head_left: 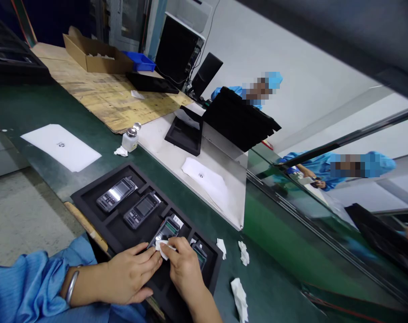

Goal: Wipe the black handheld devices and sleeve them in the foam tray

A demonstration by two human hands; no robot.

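My right hand [183,264] pinches a crumpled white tissue [161,249] against the lower part of a dark handheld device [167,229] with a lit screen. Stretched out beside it, my left hand [131,273] has its fingertips at the device's lower end, by the tissue. The device lies in a compartment of a black foam tray [111,228]. Farther left in the same tray are two more devices, one with a bright screen [118,192] and one with a darker screen [143,208]. Another device [199,255] is partly hidden behind my right hand.
Used tissues [240,299] lie right of the tray on the green table [271,278]. Beyond it stand a pump bottle [130,140], a white sheet [62,146], and a white board [163,163] bearing a black tray [186,134]. Two people in blue work across the table.
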